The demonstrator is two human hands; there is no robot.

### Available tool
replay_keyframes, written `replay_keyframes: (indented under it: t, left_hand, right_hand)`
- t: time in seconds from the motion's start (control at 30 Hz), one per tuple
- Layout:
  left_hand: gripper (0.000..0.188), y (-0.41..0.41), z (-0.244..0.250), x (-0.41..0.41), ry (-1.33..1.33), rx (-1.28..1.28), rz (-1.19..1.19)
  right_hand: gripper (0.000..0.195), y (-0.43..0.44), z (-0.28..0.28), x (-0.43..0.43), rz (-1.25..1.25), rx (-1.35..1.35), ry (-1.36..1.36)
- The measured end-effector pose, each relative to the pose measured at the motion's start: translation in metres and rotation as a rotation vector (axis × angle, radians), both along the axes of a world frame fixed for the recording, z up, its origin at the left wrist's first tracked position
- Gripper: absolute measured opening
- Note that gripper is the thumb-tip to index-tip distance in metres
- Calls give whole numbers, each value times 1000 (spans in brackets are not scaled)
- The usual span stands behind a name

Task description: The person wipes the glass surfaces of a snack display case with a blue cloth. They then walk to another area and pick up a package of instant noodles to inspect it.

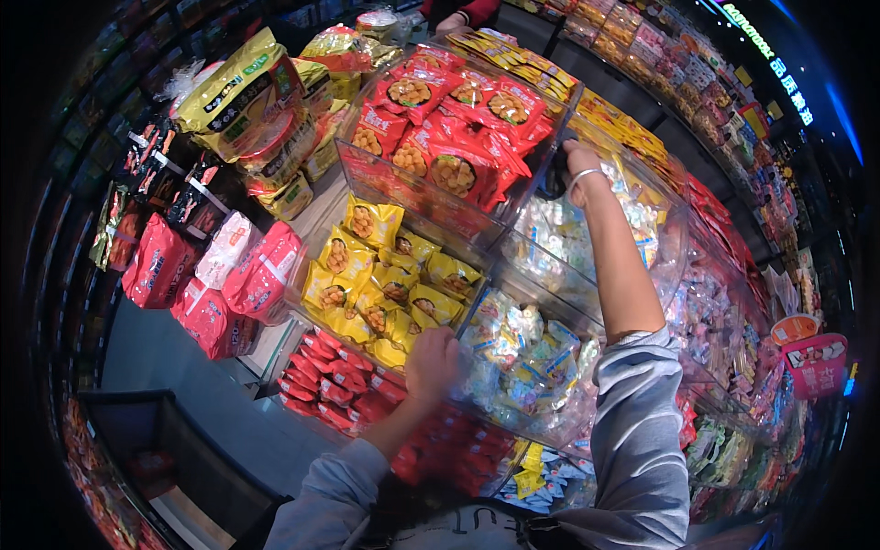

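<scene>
My right hand point(581, 163) reaches far forward over the clear plastic bins. Its fingers are closed around a black object point(554, 175), partly hidden, at the divider beside the red snack packets point(454, 130). A pale bracelet circles that wrist. My left hand point(432, 364), slightly blurred, is low over the front corner of the bin of yellow snack packets point(375, 282). Its fingers are curled and partly hidden, so whether they grip the bin's edge is unclear. To its right lie clear-wrapped white and blue sweets point(529, 350). Small red packets point(337, 378) fill the bin below.
Pink bags point(261, 271) and gold packages point(240, 89) stand on the left of the display. A dark open bin point(172, 467) is at lower left. Another person's hand point(452, 24) shows at the far side. Packed shelves point(660, 51) line the back right.
</scene>
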State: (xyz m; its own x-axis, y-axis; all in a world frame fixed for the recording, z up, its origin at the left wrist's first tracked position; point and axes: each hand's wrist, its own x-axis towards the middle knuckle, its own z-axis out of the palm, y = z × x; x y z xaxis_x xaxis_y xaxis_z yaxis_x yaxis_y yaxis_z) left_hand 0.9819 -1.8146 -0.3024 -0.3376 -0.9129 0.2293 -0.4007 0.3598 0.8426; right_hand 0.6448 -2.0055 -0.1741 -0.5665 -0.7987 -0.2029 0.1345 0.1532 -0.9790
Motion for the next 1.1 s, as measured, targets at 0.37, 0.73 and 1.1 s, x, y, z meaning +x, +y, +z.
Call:
replay_keyframes:
  t: [0.37, 0.73, 1.1]
  left_hand:
    - [19, 6, 8, 10, -63, -101, 40]
    - [20, 4, -3, 4, -62, -113, 19]
    - [18, 2, -7, 7, -26, -161, 22]
  right_hand:
    - [44, 54, 51, 93, -19, 79, -18]
    - [13, 209, 40, 107, 436, 359, 1470]
    - [33, 160, -7, 124, 532, -207, 2174]
